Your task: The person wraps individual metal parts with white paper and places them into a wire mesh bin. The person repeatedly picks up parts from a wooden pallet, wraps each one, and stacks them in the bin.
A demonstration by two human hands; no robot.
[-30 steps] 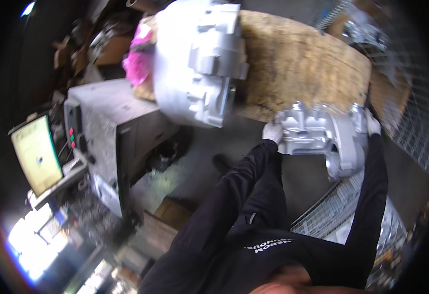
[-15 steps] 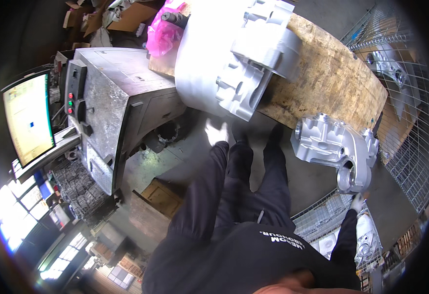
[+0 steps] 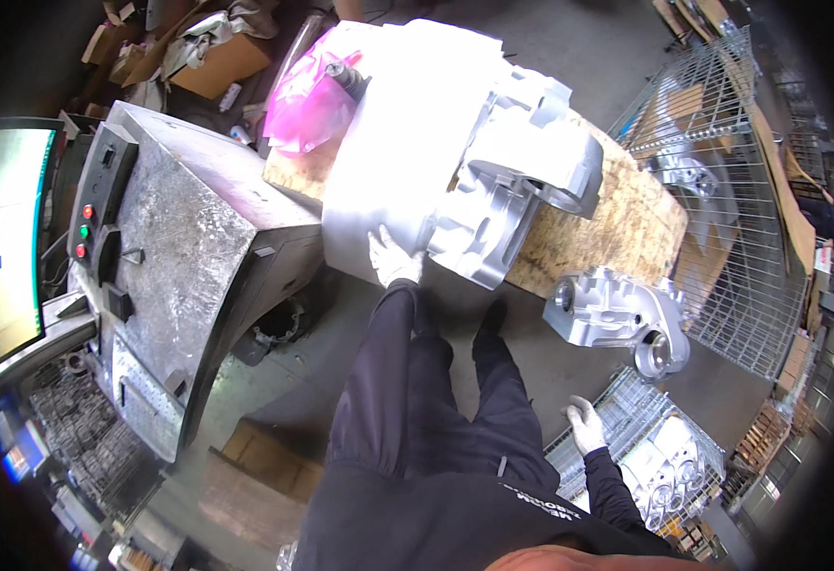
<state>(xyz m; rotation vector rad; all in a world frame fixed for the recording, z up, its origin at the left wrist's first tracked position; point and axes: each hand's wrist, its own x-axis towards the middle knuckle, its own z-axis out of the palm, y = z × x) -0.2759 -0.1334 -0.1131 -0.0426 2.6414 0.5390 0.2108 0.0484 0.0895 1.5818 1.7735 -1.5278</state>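
My left hand (image 3: 395, 259), in a white glove, has its fingers spread against the near edge of a pale silvery-white sheet (image 3: 379, 162). On that sheet's right side lies a large silver metal casting (image 3: 479, 233) with ribs and bores. A second casting (image 3: 612, 309), with a round bore at its near right end, rests at the near right edge of a worn wooden tabletop (image 3: 617, 195). My right hand (image 3: 585, 425), also gloved, hangs below this casting, apart from it. Its fingers are loosely bent, and nothing shows in them.
A wire basket (image 3: 555, 447) with more castings stands beside my right arm. A tall wire cage (image 3: 755, 285) is at far right. To the left are a scuffed metal cabinet (image 3: 174, 224) with buttons and a lit screen (image 3: 12, 238). A pink plastic bag (image 3: 307, 100) lies on the tabletop.
My left hand has moved up and left onto the sheet's near edge. My right hand has come inward, away from the near right casting's end. The whole view has shifted.
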